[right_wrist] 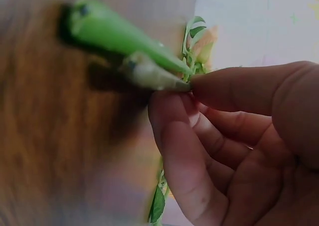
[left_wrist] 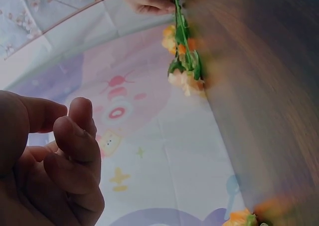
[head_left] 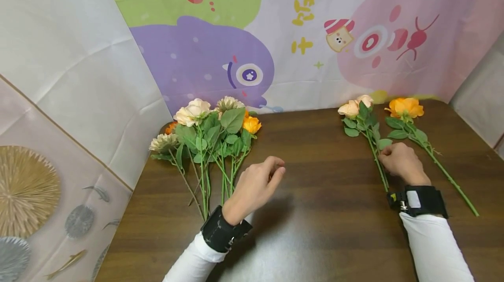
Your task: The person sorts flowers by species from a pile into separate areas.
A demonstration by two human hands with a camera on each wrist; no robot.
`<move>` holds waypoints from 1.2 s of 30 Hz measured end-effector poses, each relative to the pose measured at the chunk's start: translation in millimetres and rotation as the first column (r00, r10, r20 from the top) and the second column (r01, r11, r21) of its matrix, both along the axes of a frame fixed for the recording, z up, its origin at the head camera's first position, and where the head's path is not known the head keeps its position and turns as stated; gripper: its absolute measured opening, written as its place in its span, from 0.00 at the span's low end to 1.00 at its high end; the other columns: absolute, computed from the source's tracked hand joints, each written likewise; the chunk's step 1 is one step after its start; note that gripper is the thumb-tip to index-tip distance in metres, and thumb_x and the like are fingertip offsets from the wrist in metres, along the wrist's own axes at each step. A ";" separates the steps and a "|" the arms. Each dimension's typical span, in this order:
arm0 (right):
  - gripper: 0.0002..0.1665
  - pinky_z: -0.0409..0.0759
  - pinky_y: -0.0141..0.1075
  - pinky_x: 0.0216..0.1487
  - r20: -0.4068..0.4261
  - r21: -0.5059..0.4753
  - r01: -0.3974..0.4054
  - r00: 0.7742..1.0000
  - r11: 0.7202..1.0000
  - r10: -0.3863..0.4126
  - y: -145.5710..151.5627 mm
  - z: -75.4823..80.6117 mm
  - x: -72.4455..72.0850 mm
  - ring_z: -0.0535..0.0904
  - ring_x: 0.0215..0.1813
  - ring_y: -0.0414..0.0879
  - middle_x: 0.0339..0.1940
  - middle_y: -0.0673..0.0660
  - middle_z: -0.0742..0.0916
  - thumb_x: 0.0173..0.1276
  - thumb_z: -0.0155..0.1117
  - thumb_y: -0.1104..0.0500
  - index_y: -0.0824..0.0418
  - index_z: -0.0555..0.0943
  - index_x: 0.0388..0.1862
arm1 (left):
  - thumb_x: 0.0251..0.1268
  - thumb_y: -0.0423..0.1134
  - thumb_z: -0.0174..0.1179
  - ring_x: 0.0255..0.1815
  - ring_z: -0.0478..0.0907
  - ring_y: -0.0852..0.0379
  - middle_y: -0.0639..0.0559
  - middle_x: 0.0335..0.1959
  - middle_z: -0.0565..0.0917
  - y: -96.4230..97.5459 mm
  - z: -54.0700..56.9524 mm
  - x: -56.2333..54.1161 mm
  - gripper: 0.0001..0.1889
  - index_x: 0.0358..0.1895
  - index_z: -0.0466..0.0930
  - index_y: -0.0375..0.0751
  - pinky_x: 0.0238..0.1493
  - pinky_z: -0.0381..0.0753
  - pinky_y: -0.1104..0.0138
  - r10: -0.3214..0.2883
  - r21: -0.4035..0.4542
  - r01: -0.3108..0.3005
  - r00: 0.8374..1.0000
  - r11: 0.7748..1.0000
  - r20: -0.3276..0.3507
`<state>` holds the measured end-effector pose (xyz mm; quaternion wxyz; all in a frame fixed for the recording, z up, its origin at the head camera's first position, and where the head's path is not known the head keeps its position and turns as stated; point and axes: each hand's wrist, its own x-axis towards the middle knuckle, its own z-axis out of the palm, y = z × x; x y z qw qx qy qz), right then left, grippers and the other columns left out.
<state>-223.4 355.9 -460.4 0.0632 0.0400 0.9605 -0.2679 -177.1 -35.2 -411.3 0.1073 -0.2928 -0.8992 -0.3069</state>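
My right hand pinches the stem of a peach rose between thumb and fingertips; the right wrist view shows the pale cut stem at the fingertips with a thicker green stem beside it. The two peach roses lie close together, heads toward the back of the table. To the right of this hand lies a single orange flower with a long green stem. My left hand hovers over the table with loosely curled fingers and nothing in them, just right of the stems of a flower bunch.
The bunch at the left mixes cream, beige and orange blooms with green leaves. All the flowers lie on a dark brown wooden table. Behind it hangs a printed cartoon cloth, and a patterned pale cloth is at the left.
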 end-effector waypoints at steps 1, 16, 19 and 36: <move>0.18 0.64 0.38 0.23 0.008 0.002 0.000 1.000 1.000 0.000 0.1 -0.3 -0.2 0.72 0.22 0.46 0.15 0.49 0.75 0.70 0.53 0.58 0.56 0.74 0.18 | 0.76 0.41 0.53 0.20 0.72 0.67 0.58 0.29 0.84 -0.2 0.0 -0.1 0.10 0.50 0.80 0.41 0.22 0.70 0.72 -0.001 -0.001 0.001 1.000 1.000 0.001; 0.16 0.73 0.40 0.25 0.066 0.009 0.006 0.998 1.000 -0.007 2.2 3.2 -1.6 0.79 0.27 0.49 0.27 0.60 0.84 0.67 0.57 0.60 0.71 0.81 0.46 | 0.76 0.42 0.53 0.20 0.72 0.67 0.58 0.28 0.83 -2.1 -0.5 -2.6 0.10 0.50 0.80 0.42 0.21 0.70 0.72 0.015 -0.019 -0.014 1.000 1.000 0.009; 0.20 0.75 0.41 0.26 0.085 -0.002 0.009 0.996 1.000 -0.009 1.7 3.8 -1.5 0.80 0.27 0.49 0.33 0.65 0.85 0.68 0.57 0.60 0.74 0.79 0.51 | 0.76 0.42 0.54 0.21 0.73 0.66 0.58 0.28 0.84 -3.2 -0.3 -3.1 0.10 0.49 0.81 0.42 0.22 0.71 0.71 0.025 -0.019 -0.025 1.000 1.000 0.002; 0.25 0.75 0.39 0.25 0.098 -0.010 0.006 0.995 1.000 -0.005 1.9 1.5 -2.7 0.81 0.28 0.48 0.35 0.65 0.85 0.67 0.57 0.60 0.76 0.74 0.58 | 0.76 0.42 0.53 0.21 0.74 0.66 0.57 0.29 0.85 -5.5 1.1 -4.7 0.10 0.49 0.81 0.42 0.23 0.71 0.71 0.019 -0.025 -0.019 1.000 1.000 0.022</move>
